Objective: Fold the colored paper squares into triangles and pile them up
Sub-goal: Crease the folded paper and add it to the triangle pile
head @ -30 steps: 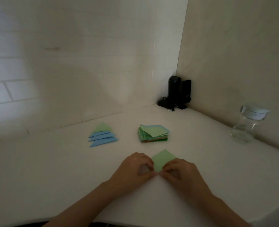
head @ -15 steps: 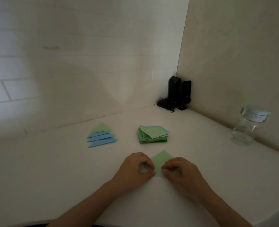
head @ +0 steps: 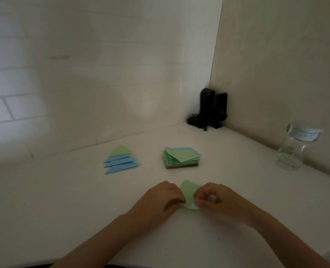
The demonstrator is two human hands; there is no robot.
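Hands are meeting over a green paper square (head: pixel 188 192) lying on the white surface (head: pixel 63 200): the left hand (head: pixel 161 199) is pinching its left edge, the right hand (head: pixel 216 200) its near corner. Beyond, a pile of folded triangles (head: pixel 121 161) is sitting left of a stack of unfolded squares (head: pixel 181 157).

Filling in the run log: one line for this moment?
step: folding | left hand: pinching green paper | right hand: pinching it | folded pile: untouched

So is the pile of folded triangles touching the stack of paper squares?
Apart. The head view shows bare table between the pile of triangles and the stack of squares.
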